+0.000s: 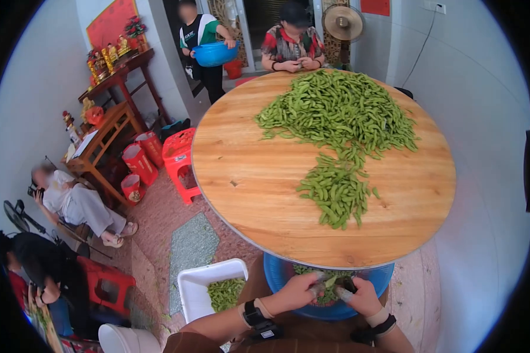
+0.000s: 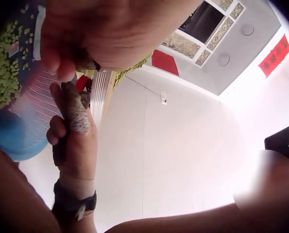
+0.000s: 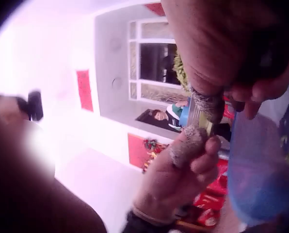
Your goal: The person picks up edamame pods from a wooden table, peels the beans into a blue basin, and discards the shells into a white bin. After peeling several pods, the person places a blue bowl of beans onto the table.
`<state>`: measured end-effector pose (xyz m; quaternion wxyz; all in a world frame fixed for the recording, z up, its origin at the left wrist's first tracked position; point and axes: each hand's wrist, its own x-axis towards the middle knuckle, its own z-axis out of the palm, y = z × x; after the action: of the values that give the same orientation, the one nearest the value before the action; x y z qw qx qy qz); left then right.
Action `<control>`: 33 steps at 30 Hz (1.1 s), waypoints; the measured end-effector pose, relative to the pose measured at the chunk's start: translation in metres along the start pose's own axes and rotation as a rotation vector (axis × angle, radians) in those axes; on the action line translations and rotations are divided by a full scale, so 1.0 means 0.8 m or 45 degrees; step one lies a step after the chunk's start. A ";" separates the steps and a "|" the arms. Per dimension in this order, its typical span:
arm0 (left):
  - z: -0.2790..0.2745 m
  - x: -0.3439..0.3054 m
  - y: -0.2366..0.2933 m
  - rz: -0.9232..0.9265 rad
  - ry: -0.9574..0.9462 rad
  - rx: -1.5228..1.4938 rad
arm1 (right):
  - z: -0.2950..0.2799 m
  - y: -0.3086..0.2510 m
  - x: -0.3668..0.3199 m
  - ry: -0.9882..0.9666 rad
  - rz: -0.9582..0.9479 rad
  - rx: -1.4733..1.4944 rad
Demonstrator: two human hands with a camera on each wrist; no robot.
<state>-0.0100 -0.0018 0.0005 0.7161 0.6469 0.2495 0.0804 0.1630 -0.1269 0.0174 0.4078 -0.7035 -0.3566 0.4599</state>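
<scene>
In the head view, soft, even light falls on the round wooden tabletop (image 1: 247, 176) beyond the fingers (image 1: 317, 289), while the wide lens bows the pale wall (image 1: 477, 129) to their right and sinks the corners into black. The left-wrist view is harsher: the wall right of the fingers burns out toward white, and the left hand (image 2: 110, 36) above them lies in brownish shade. The right-wrist view is hazy, soft and purplish, with glare left of the fingers and the right hand (image 3: 217, 48) above them partly near-black.

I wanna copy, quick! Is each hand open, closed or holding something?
Left hand: pinching a green pod.
Right hand: close beside it, can't tell if it's holding anything.
</scene>
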 end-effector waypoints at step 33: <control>0.024 -0.007 0.000 0.537 -0.014 0.502 | 0.019 -0.019 -0.038 -0.011 -0.117 0.586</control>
<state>-0.0061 -0.0213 0.0030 0.5454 0.8116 0.1163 0.1740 0.1368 -0.1433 0.0383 0.5765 -0.5729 -0.2757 0.5132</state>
